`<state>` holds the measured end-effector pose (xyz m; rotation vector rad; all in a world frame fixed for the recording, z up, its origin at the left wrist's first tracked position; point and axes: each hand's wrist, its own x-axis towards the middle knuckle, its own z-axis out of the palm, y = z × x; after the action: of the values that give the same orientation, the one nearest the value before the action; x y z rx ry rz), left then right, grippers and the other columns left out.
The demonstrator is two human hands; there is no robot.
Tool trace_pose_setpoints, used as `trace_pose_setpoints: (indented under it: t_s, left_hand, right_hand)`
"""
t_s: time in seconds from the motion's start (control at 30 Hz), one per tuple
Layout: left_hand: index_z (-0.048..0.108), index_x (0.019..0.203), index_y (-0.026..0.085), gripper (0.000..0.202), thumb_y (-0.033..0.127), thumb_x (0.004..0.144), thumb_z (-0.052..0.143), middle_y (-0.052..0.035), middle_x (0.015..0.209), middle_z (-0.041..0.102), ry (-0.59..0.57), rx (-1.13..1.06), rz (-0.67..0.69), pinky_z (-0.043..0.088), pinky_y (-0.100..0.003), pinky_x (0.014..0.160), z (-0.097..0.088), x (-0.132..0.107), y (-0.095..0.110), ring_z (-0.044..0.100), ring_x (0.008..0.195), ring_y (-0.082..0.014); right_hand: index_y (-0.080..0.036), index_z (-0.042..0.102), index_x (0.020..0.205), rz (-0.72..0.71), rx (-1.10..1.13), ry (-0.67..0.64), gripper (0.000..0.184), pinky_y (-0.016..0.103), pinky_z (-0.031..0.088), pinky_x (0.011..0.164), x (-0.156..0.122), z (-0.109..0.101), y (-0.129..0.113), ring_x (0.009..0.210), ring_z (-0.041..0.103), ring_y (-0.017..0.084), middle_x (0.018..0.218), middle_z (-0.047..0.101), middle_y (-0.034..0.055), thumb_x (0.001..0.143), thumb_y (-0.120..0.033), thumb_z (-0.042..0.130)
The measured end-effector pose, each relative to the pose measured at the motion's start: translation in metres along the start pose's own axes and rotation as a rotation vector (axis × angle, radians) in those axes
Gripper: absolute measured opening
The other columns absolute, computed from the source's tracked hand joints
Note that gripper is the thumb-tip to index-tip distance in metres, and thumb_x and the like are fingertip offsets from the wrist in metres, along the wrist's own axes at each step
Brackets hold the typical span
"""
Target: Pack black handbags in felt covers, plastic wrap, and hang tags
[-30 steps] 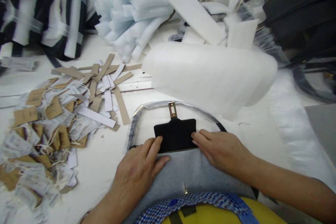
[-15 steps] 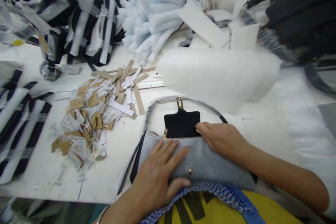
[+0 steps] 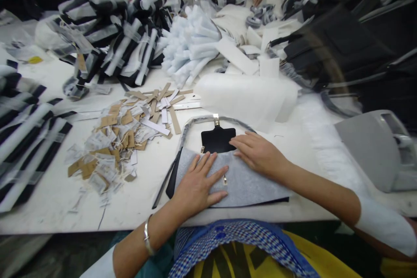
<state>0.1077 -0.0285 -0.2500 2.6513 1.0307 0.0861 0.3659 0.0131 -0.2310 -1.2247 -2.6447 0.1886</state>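
Note:
A handbag lies on the white table (image 3: 143, 208) in front of me, its front covered by a grey sheet (image 3: 260, 184). Its black flap (image 3: 217, 140) is folded back, away from me, and carries a gold clasp plate (image 3: 216, 120). A small gold turn-lock (image 3: 224, 179) pokes through the grey sheet. The wrapped strap (image 3: 187, 132) arches behind the bag. My left hand (image 3: 197, 184) rests flat on the sheet's left half, fingers spread. My right hand (image 3: 256, 151) lies with extended fingers at the sheet's top edge, fingertips by the flap's right corner.
Loose tags and card strips (image 3: 120, 139) are heaped left of the bag. Wrapped black bags (image 3: 107, 34) and pale foam rolls (image 3: 192, 43) are piled behind. White sheets (image 3: 241, 95) lie beyond the strap, a grey machine (image 3: 368, 147) at right. Two people stand across the table.
The view has tilted up, bringing the people, the grey machine and the bag's lower edge into sight. Both hands stay on the bag in nearly the same places.

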Motion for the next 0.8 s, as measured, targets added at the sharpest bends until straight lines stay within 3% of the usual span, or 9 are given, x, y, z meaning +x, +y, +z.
trace_pose_setpoints:
  t_s: [0.1,0.23,0.37,0.5,0.63,0.8]
  left_hand:
    - [0.039,0.148,0.033,0.066,0.061,0.09,0.054,-0.012,0.162,0.022,0.036,-0.003,-0.003,0.022,-0.06,0.117,0.002,-0.001,0.0,0.023,0.147,-0.0368]
    - [0.037,0.149,0.032,0.07,0.064,0.089,0.053,-0.0108,0.162,0.022,0.049,-0.029,-0.005,0.02,-0.057,0.119,0.005,-0.003,-0.002,0.022,0.148,-0.0346]
    - [0.035,0.15,0.033,0.081,0.075,0.083,0.051,-0.0107,0.164,0.017,0.059,-0.052,0.053,0.018,-0.06,0.118,0.005,-0.006,-0.005,0.02,0.148,-0.0375]
    - [0.039,0.148,0.036,0.076,0.073,0.083,0.053,-0.0081,0.164,0.016,0.087,-0.017,0.07,0.018,-0.061,0.117,0.007,-0.007,-0.006,0.021,0.147,-0.04]
    - [0.037,0.148,0.038,0.076,0.075,0.083,0.05,-0.0071,0.164,0.017,0.087,0.003,0.075,0.018,-0.059,0.117,0.009,-0.006,-0.006,0.021,0.147,-0.0392]
    - [0.038,0.148,0.04,0.076,0.079,0.083,0.044,-0.0089,0.163,0.02,0.079,-0.012,0.068,0.016,-0.057,0.118,0.008,-0.007,-0.007,0.023,0.147,-0.0372]
  right_hand:
    - [-0.016,0.049,0.141,-0.022,-0.004,-0.043,0.048,0.053,0.027,0.117,-0.018,0.004,-0.02,0.139,0.04,0.029,0.146,0.051,0.0131,0.1,-0.04,0.048]
    - [-0.02,0.037,0.15,0.076,-0.032,-0.117,0.057,0.054,0.024,0.118,-0.036,0.02,-0.027,0.144,0.033,0.03,0.157,0.036,0.0127,0.1,-0.044,0.046]
    - [-0.024,0.035,0.152,0.089,0.007,-0.108,0.055,0.053,0.022,0.12,-0.039,0.026,-0.023,0.144,0.032,0.027,0.158,0.034,0.0099,0.101,-0.043,0.043]
    - [-0.026,0.038,0.15,0.088,0.093,-0.101,0.054,0.055,0.023,0.119,-0.038,0.02,-0.022,0.142,0.037,0.027,0.154,0.04,0.0097,0.099,-0.044,0.047]
    - [-0.026,0.047,0.145,0.174,0.293,-0.021,0.051,0.049,0.032,0.116,-0.014,0.011,-0.016,0.137,0.044,0.024,0.149,0.048,0.0089,0.096,-0.037,0.054]
    - [-0.019,0.059,0.134,0.442,0.405,0.142,0.047,0.044,0.041,0.111,0.059,0.015,0.001,0.127,0.056,0.028,0.133,0.063,0.0114,0.088,-0.027,0.063]
